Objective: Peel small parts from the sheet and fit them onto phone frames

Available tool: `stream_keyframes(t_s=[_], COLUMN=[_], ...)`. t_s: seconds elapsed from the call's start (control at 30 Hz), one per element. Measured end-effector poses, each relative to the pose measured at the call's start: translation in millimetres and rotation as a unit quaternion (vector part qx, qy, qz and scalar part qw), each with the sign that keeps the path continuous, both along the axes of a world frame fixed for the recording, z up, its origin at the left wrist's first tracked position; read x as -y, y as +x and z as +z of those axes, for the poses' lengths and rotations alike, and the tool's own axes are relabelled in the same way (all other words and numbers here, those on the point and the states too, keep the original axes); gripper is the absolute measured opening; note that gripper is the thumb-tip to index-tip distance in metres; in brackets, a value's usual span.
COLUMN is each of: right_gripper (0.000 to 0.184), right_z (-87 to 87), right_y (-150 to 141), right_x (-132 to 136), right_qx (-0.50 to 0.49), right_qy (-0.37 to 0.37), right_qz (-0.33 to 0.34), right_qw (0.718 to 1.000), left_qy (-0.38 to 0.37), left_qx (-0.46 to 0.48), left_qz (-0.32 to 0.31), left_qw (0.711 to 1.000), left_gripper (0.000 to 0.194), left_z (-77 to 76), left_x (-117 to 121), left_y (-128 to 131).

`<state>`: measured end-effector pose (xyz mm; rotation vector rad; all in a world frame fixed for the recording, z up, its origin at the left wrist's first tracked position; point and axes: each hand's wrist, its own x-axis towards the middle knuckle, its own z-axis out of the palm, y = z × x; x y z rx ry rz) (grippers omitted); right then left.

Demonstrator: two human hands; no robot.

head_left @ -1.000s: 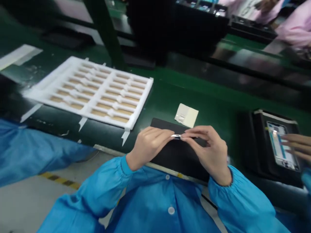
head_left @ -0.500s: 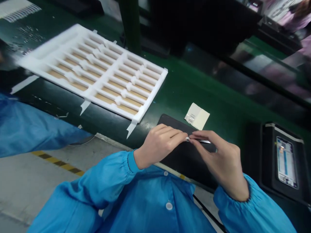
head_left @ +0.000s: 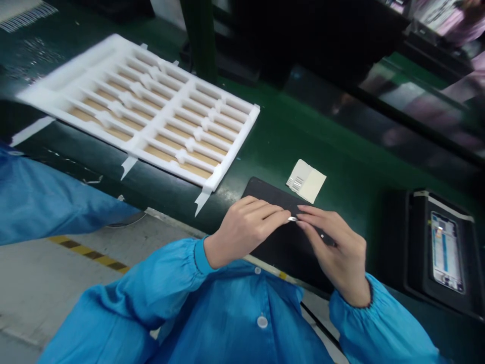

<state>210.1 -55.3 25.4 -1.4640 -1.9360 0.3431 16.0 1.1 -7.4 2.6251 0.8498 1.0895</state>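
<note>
Through the head camera I see a small, pale, shiny piece [head_left: 293, 219] between the two hands, just above or against the black mat [head_left: 290, 255]; I cannot tell from this angle whether it touches the mat. The left hand [head_left: 248, 227] comes in from one side, back of the hand up and fingers folded together, and its fingertips are clamped on the piece's left end, covering it. Its thumb is hidden from me.

The right hand [head_left: 337, 247] faces it from the other side. The tips of its thumb and one finger sit at the piece's darker right end, with another finger lifted slightly apart above them. I cannot tell whether those tips are pinching that end or only resting against it. So the piece runs as a short bridge from one set of fingertips to the other, with only its middle exposed to my view.

Just beyond the mat's far edge I see a cream card [head_left: 308, 182] with a barcode on the green bench [head_left: 359, 202]. A white slotted tray [head_left: 151, 124] lies to the left, taped down at its edges. Well to the right, a phone-like part [head_left: 447, 253] sits in a black holder [head_left: 419, 242].
</note>
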Motion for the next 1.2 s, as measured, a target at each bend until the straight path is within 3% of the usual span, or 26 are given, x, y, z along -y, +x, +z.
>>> stream_keyframes(t_s=[0.47, 0.6, 0.73, 0.83, 0.9, 0.97, 1.03, 1.1, 1.2], right_gripper=[0.022, 0.041, 0.048, 0.053, 0.049, 0.041, 0.032, 0.025, 0.02], right_z=[-2.8, -11.0, -24.3, -30.6, -30.0, -25.4, -18.5, -12.0, -10.1], right_y=[-4.0, -1.0, 6.3, 7.3, 4.4, 1.5, 2.3, 7.9, 20.8], right_x=[0.4, 5.7, 10.0, 10.1, 9.1, 7.7, 6.9, 7.9, 12.6], right_qx=[-0.071, -0.05, 0.042, 0.094, 0.047, -0.066, -0.169, -0.21, -0.208], right_qy=[-0.032, 0.038, 0.14, 0.177, 0.169, 0.16, 0.167, 0.179, 0.128], right_qz=[0.017, 0.023, 0.063, 0.097, 0.066, -0.017, -0.109, -0.194, -0.29], right_qw=[0.997, 0.998, 0.987, 0.975, 0.982, 0.985, 0.965, 0.941, 0.925], left_qy=[-0.002, -0.003, -0.007, -0.007, -0.008, -0.016, -0.036, -0.07, -0.149], left_qx=[-0.001, -0.003, -0.009, -0.017, -0.025, -0.039, -0.056, -0.067, -0.086], left_qz=[-0.014, -0.014, -0.014, -0.015, -0.024, -0.035, -0.043, -0.045, -0.028], left_qw=[1.0, 1.0, 1.0, 1.0, 0.999, 0.998, 0.997, 0.994, 0.985], left_gripper=[0.013, 0.013, 0.014, 0.015, 0.017, 0.021, 0.023, 0.021, 0.019], left_z=[0.2, -0.4, 0.2, 1.3, 2.6, 5.5, 11.9, 23.5, 50.8], left_x=[5.1, 4.9, 4.4, 3.6, 2.5, 0.7, -2.7, -8.7, -24.4], left_y=[-2.7, -2.6, -4.1, -4.1, -2.8, -2.2, -5.8, -18.1, -57.4])
